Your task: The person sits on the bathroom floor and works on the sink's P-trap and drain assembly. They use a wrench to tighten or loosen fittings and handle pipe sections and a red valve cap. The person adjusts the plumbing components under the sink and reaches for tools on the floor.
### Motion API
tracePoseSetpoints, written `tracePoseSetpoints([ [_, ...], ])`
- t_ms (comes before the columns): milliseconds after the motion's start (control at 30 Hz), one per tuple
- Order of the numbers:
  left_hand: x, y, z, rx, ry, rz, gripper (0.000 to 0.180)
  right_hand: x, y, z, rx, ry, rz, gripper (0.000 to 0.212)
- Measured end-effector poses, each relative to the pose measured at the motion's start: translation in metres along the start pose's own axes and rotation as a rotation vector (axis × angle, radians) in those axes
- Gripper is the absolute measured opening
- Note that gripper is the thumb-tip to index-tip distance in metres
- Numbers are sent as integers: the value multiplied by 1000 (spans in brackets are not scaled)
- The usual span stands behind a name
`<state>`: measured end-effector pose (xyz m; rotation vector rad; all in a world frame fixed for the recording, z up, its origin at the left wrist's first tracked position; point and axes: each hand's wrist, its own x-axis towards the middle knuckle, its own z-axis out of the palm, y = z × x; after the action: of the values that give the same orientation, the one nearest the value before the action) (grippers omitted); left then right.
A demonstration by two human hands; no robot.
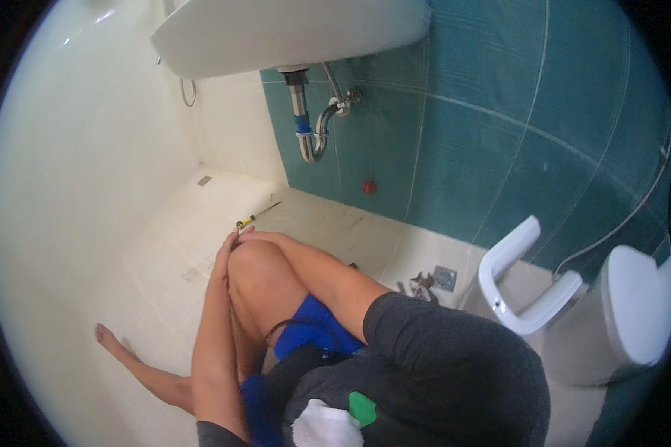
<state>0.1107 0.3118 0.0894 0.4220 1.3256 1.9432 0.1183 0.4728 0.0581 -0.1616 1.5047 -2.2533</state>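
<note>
My left hand (226, 249) and my right hand (249, 235) meet in front of my bent knee (265, 261). Their fingers look drawn together, and much of the right hand is hidden behind the knee. Right beyond the fingertips is a screwdriver (247, 221) with a yellow and black handle, its thin shaft pointing away to the right. Whether its handle touches the fingers or lies apart on the floor, I cannot tell. Anything small between the fingers is too hidden to name.
A white washbasin (298, 37) overhangs the far side, with a chrome trap pipe (311, 145) below. Metal tools or fittings (421, 284) lie beside a floor drain (445, 278). At right stands a toilet (630, 313) with its white seat (492, 279) raised. Teal tiles (484, 141) cover the wall.
</note>
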Motion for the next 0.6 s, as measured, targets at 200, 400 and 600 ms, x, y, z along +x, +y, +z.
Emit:
tracePoseSetpoints([
  [200, -19, 13, 6, -47, 46, 26, 61, 13, 2, 5, 2, 27, 31, 76],
  [400, -9, 1, -6, -27, 45, 73, 58, 20, 3, 5, -46, 48, 68, 76],
  [600, -10, 1, -4, -42, 43, 74, 56, 25, 3, 10, -78, 56, 82, 76],
])
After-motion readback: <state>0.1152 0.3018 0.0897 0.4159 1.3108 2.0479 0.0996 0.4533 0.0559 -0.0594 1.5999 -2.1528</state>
